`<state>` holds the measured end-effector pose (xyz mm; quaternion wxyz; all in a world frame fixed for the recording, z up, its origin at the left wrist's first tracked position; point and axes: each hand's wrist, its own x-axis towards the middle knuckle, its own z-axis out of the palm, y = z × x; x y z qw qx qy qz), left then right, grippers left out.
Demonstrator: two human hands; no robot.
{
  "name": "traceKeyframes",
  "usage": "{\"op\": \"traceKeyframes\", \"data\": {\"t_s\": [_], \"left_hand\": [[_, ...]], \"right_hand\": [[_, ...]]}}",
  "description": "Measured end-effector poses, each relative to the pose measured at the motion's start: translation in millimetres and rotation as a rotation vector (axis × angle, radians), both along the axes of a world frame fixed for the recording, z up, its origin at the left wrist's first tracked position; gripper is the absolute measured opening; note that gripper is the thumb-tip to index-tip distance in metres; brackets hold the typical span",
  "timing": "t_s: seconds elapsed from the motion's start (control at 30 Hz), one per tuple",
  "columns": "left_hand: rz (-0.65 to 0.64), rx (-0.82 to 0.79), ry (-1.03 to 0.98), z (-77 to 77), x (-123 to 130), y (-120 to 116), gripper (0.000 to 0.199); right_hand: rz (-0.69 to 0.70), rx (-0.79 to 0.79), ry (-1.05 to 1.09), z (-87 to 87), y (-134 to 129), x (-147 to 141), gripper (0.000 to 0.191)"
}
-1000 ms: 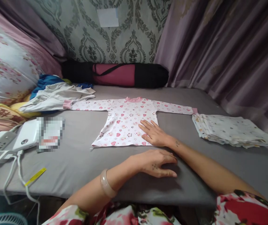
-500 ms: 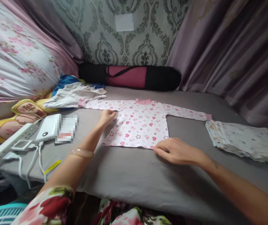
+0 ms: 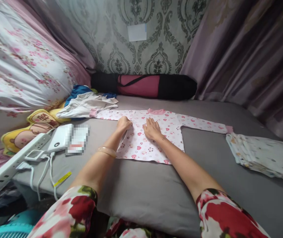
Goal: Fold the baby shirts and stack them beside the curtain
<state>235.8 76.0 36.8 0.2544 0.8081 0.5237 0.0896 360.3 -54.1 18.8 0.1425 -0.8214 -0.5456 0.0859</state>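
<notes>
A child's long-sleeved shirt [image 3: 153,150], white with pink hearts and flowers, lies flat with both sleeves spread. Its collar and cuffs are pink. At the armpit on the shirt's left side, my left hand [image 3: 124,124] has its fingers closed on the fabric edge. My right hand [image 3: 152,129] rests flat on the chest below the collar, fingers stretched out. A bangle [image 3: 106,151] circles my left wrist. The right cuff touches a stack of folded patterned cloths [image 3: 262,155]; the left cuff lies against a crumpled pale garment [image 3: 82,104].
Grey sheet [image 3: 136,188] covers the surface. A black and pink bag [image 3: 139,86] lies along the wall. On the left are a power strip [image 3: 10,165] with cables, a white power bank [image 3: 61,137], a yellow plush cushion [image 3: 27,132] and a blurred packet [image 3: 78,138].
My right hand has moved from the shirt's lower right corner up onto its chest and flattened. My left hand stays at the armpit. The whole view has shifted slightly.
</notes>
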Motion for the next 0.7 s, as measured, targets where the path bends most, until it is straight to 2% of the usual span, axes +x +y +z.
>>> {"op": "traceKeyframes", "data": {"t_s": [0.13,0.3,0.5,0.7], "left_hand": [[-0.027,0.134,-0.012,-0.4,-5,-3,0.014],[-0.077,0.119,0.013,-4.1,-9,3,0.017],[-0.081,0.119,0.048,-4.2,-15,13,0.023],[-0.057,0.085,0.07,5.5,-27,9,0.025]], "right_hand": [[-0.021,-0.003,-0.055,-7.2,-1,-2,0.062],[0.009,-0.04,-0.056,-3.8,0,-18,0.063],[0.192,-0.03,-0.001,0.6,-1,-70,0.067],[0.251,-0.022,0.077,5.4,-12,-122,0.07]]}}
